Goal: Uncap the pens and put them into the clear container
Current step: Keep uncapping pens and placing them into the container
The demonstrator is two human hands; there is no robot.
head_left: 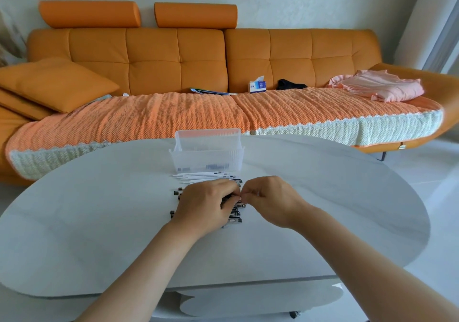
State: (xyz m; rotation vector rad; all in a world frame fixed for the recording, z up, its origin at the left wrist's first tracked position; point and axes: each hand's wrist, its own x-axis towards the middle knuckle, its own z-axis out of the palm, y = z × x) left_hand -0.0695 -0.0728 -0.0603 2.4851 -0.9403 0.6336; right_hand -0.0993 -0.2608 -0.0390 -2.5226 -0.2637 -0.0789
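Observation:
A row of dark capped pens (236,213) lies on the white oval table (99,222), mostly hidden under my hands. Several white pens (206,175) lie just beyond them, in front of the clear container (207,156), which holds a few dark items at its bottom. My left hand (206,203) rests over the dark pens with fingers curled on one. My right hand (270,198) meets it fingertip to fingertip, pinching that pen's end. Small dark pen ends (176,193) stick out left of my left hand.
An orange sofa (173,56) with a ribbed orange-and-white cover stands behind the table. On it lie a tissue box (257,86), a pink garment (380,87), a dark cloth and cushions. White floor shows at the right.

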